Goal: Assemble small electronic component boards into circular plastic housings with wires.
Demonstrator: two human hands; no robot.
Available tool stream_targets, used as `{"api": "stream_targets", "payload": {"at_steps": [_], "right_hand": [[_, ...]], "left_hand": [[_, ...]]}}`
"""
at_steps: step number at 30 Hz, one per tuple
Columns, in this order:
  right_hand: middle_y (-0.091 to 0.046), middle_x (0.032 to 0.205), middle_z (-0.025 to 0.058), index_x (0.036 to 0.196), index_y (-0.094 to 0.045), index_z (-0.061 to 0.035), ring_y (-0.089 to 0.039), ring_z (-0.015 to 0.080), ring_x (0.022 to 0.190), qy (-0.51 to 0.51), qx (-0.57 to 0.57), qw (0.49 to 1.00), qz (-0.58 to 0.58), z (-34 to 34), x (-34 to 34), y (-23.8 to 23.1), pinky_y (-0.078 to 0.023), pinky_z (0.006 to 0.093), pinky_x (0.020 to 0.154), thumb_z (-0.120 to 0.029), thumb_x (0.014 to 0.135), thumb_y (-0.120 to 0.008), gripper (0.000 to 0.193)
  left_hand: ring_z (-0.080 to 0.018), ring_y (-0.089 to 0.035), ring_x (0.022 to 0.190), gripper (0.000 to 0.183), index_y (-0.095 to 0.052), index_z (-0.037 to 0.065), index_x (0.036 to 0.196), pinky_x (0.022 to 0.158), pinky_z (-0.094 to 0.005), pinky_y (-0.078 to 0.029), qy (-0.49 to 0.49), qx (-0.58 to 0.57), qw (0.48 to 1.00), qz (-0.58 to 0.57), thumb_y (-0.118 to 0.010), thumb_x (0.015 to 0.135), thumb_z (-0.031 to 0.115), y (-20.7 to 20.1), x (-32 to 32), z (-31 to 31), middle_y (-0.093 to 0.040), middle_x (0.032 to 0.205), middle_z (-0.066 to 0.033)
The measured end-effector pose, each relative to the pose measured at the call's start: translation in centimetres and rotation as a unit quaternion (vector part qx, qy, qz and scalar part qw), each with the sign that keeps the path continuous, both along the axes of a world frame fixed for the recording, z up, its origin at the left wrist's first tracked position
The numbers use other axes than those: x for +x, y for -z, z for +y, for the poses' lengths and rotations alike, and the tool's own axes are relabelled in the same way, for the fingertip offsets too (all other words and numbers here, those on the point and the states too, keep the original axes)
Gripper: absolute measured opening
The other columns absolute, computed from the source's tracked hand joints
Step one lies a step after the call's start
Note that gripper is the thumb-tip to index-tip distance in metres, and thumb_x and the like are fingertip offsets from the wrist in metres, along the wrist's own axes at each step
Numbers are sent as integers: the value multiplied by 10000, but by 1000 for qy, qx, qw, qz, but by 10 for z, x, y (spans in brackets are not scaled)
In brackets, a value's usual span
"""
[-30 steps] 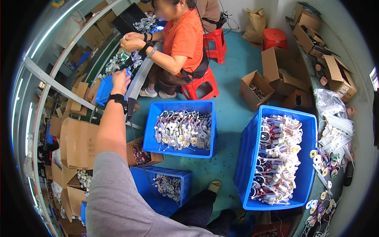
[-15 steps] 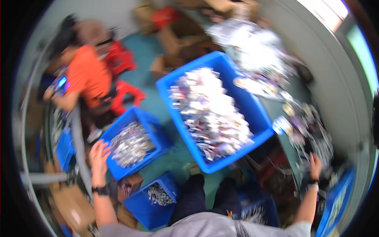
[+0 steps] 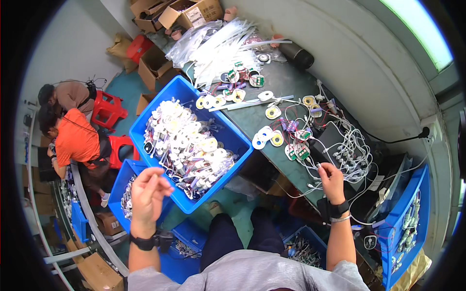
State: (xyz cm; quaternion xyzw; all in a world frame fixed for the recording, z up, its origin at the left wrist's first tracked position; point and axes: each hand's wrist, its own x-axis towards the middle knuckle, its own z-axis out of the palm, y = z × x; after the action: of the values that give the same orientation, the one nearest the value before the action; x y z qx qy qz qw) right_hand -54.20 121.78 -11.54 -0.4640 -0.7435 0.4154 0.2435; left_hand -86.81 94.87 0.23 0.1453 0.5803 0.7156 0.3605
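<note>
My left hand [image 3: 149, 194] is raised near the near left rim of the big blue bin [image 3: 247, 154], its fingers loosely bent and apart with nothing visible in them. That bin holds a heap of small white device parts [image 3: 187, 140] with wires and purple cylinders. Over the green table [image 3: 272, 145], my right hand [image 3: 332, 182] is closed in a pinch on a thin white cable, whose small end shows at the fingertips. Beside it lies a tangle of white cables [image 3: 352, 157]. Round parts with green circuit boards [image 3: 301, 151] and red wires lie just beyond.
White plastic strips [image 3: 223, 48] and a black cylinder [image 3: 297, 54] are at the table's back. A smaller blue bin [image 3: 116, 194] stands at left, and a tilted blue tray [image 3: 422, 213] at right. Two people sit far left, near a red stool [image 3: 108, 110]. Cardboard boxes [image 3: 196, 13] stand behind.
My view has swung to the right, so the table sits more centrally and the picture is sharper. My right hand has come inward to the white cables; my left hand is now by the big bin.
</note>
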Motion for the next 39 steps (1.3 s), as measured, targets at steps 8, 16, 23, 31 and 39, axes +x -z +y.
{"api": "stream_targets", "payload": {"at_steps": [8, 16, 23, 31, 39], "right_hand": [[-589, 747, 95, 852, -591, 24, -554, 157, 624, 39, -15, 999, 11, 8, 5, 1, -437, 253, 580, -66, 774, -588, 119], [-570, 693, 92, 805, -601, 7, -533, 199, 609, 72, 11, 997, -22, 8, -14, -3, -417, 271, 569, -29, 730, -599, 83], [-574, 723, 104, 815, -595, 19, -527, 198, 636, 111, -2, 992, -65, 3, -17, 2, -412, 271, 597, -13, 724, -589, 96], [-547, 709, 63, 828, -571, 32, -499, 129, 635, 136, -39, 988, -58, 4, -19, 8, -387, 237, 595, -36, 771, -565, 89], [-571, 754, 92, 843, -589, 16, -526, 174, 676, 174, -25, 982, -68, 11, -24, 9, -409, 262, 612, -31, 758, -578, 98]], "left_hand": [[-98, -527, 623, 189, -556, -11, 959, 610, -229, -436, 66, -31, 980, 188, -579, 807, 99, 41, 10, 236, -546, 671, -20], [-280, -474, 1029, 323, -555, 61, 1027, 861, -395, -382, 190, -242, 541, 782, -568, 713, 134, 173, -56, 378, -521, 1086, -124], [-287, -304, 1232, 313, -516, 56, 1056, 980, -474, -261, 221, -250, 417, 845, -493, 745, 79, 221, -68, 426, -408, 1268, -109], [-199, -594, 690, 259, -527, 83, 790, 587, -282, -458, 130, 2, 646, 752, -690, 631, 205, 179, -69, 392, -578, 694, -66], [-91, -573, 625, 213, -542, 22, 874, 575, -226, -484, 46, 162, 957, 237, -670, 762, 151, 95, -100, 388, -602, 752, -34]]}}
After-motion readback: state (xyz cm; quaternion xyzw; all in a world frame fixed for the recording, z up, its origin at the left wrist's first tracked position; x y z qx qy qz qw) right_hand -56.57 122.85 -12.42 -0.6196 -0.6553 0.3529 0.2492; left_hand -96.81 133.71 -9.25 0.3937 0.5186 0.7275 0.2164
